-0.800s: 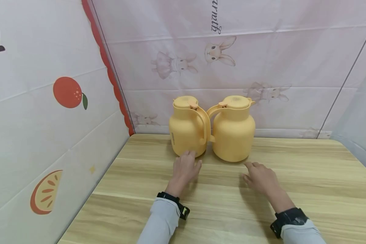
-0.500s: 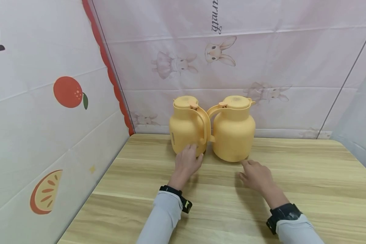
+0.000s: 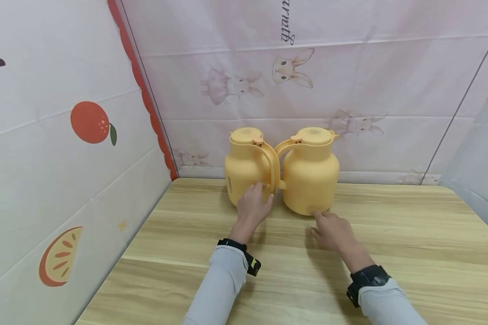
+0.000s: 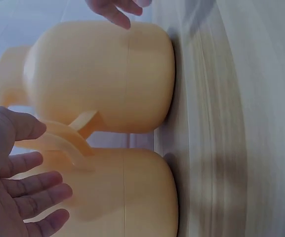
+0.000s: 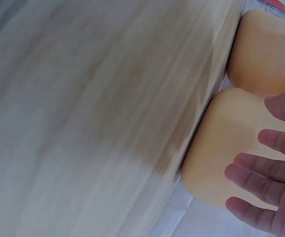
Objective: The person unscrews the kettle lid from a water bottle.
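Two yellow thermos jugs stand upright side by side at the back of the table, their handles meeting in the middle. My left hand is in front of the left jug, close to the lower end of its handle. In the left wrist view the left hand has spread, relaxed fingers and holds nothing. Before the base of the right jug is my right hand. The right wrist view shows the right hand with loosely extended fingers and nothing in its grasp; whether it touches the jug, I cannot tell.
The jugs stand on a light wood-grain table. Close behind them rises a pink wall covering printed with rabbits. A white covering with fruit prints borders the left side.
My left hand has moved forward and slightly right, up toward the left jug's handle. The right hand has shifted left and a little forward along the right jug's base. Both jugs stay put.
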